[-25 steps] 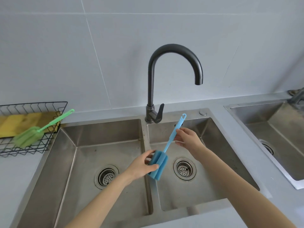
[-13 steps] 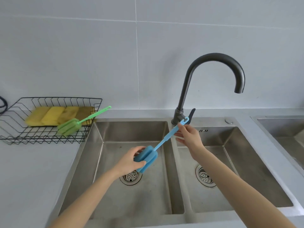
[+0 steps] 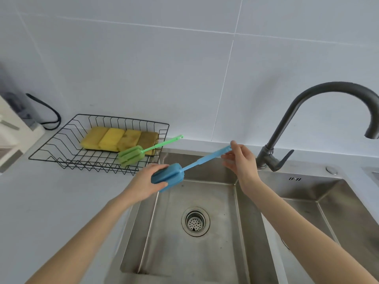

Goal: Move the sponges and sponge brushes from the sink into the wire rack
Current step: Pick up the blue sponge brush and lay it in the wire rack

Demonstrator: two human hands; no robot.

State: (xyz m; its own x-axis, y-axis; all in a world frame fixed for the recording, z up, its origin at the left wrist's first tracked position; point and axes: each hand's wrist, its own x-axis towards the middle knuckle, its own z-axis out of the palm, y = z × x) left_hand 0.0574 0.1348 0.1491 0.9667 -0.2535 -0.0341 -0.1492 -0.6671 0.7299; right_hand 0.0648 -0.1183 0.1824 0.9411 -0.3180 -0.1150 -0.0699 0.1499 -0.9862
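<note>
Since a moment ago the blue sponge brush point(image 3: 173, 174) has travelled left, from above the divider between the basins to the left edge of the left basin, close to the wire rack point(image 3: 61, 144). The left hand point(image 3: 146, 184) is curled around its ridged foam head, thumb underneath and fingers over the top. The right hand point(image 3: 241, 160) pinches the far tip of the thin plastic handle with thumb and fingertips, the other fingers loosely spread.

The brush is in the air, slanting up to the right, touching neither sink nor rack.

The rack is black wire with a zigzag base, standing on the pale grey counter point(image 3: 41, 201). Four yellow rectangular sponges point(image 3: 120, 138) lie side by side in it, the right ones more stained. A green sponge brush point(image 3: 131, 155) lies in front of them, handle poking over the rack's right rim.

The stainless steel sink point(image 3: 168, 253) is dull and scuffed, with a round perforated drain strainer point(image 3: 195, 221). A dark curved faucet point(image 3: 287, 128) rises behind.
</note>
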